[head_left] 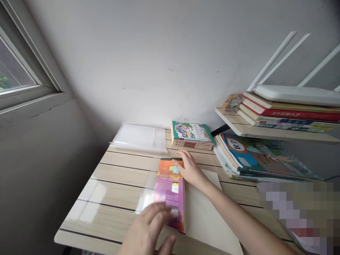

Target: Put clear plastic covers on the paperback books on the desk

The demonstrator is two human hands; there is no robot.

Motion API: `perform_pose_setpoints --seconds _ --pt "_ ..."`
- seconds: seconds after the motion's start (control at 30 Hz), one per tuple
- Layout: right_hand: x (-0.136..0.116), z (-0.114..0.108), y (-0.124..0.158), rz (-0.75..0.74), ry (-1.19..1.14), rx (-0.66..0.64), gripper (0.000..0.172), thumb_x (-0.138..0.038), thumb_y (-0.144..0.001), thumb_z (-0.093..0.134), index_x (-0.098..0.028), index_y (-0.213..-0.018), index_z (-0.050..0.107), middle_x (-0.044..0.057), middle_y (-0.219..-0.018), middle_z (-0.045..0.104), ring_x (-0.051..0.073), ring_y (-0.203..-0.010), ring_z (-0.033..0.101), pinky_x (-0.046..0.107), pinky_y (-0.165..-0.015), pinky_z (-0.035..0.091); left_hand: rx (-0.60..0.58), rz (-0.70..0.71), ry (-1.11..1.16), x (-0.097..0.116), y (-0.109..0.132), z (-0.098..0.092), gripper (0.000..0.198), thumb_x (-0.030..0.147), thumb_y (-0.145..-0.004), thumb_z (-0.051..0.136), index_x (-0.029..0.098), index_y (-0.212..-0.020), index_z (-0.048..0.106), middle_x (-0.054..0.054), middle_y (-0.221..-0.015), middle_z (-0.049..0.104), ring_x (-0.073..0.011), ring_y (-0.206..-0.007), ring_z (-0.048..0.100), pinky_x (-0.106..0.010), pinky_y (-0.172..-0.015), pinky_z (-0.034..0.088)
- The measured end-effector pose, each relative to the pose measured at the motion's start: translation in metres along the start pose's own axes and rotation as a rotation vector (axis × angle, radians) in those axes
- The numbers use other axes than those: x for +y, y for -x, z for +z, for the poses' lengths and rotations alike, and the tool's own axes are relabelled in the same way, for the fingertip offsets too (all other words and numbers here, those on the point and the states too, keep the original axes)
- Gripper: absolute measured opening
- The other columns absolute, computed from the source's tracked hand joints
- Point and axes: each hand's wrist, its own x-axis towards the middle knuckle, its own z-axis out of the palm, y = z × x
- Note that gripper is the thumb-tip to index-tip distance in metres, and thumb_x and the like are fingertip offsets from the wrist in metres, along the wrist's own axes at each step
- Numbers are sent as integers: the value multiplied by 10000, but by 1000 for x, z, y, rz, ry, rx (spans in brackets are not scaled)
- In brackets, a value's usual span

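Observation:
A book with a purple and orange cover flap (170, 191) lies on the table, its cream page (202, 209) showing to the right. Clear plastic film (148, 187) spreads beneath and left of the flap. My right hand (190, 170) rests at the book's top edge, fingers stretched out and thumb over the top of the flap. Over the flap's lower end is my left hand (148, 226), its fingers loosely bent and the thumb apart. Its fingertips are blurred, so whether they touch the flap is unclear. Neither hand shows anything gripped.
Clear plastic covers (139, 138) lie at the back left. A small stack of green-edged books (192, 134) stands by the wall. Textbooks (255, 156) are piled at right, under a shelf (247, 131) bearing books and a white router (297, 95).

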Motion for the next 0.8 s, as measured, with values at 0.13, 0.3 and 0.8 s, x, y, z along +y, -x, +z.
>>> perform_pose_setpoints --seconds 0.13,0.3,0.8 --pt "-1 -12 90 -183 156 -113 763 -489 -849 517 -223 -1487 193 137 -1518 290 316 -1385 277 491 -1094 308 -97 218 -491 -9 -36 -8 1049 540 -735 675 190 -1507 58 -162 -1559 138 -344 -1427 116 -541 -1125 216" --pt "14 -33 161 -281 325 -454 1035 -459 -677 743 -359 -1490 110 52 -1548 213 377 -1404 194 595 -1115 204 -181 215 -771 -25 -38 11 1040 166 -733 671 253 -1500 -27 -141 -1561 51 -340 -1427 80 -566 -1113 217" --pt "6 -72 100 -198 213 -391 451 -236 -882 476 -334 -1318 532 24 -1431 462 254 -1302 441 429 -1063 405 80 174 -758 -26 -45 56 864 622 -844 452 195 -1505 97 -196 -1528 202 -391 -1394 208 -563 -1052 329"
